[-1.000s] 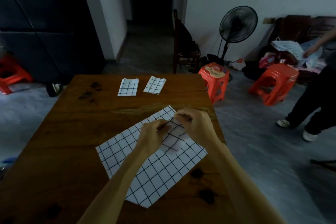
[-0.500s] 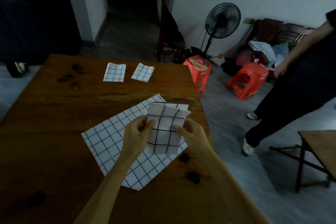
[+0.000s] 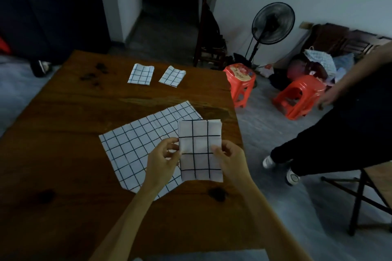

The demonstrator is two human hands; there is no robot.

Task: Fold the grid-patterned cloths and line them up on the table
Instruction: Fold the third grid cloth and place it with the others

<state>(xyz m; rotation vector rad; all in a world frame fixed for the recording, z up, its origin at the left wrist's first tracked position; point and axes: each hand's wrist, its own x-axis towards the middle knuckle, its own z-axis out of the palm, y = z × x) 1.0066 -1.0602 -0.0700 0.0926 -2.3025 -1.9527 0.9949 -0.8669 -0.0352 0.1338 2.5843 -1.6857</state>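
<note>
Two red stools (image 3: 240, 85) near a fan (image 3: 273, 23).

Two folded cloths (image 3: 140, 74) (image 3: 172, 76) lie side by side near my table's (image 3: 63, 154) far edge; an unfolded cloth (image 3: 140, 146) lies toward its right edge.

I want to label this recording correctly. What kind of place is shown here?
Probably a room in a home: a wooden table, a standing fan by the wall, red plastic stools on the floor, and a pile of household clutter behind.
</note>
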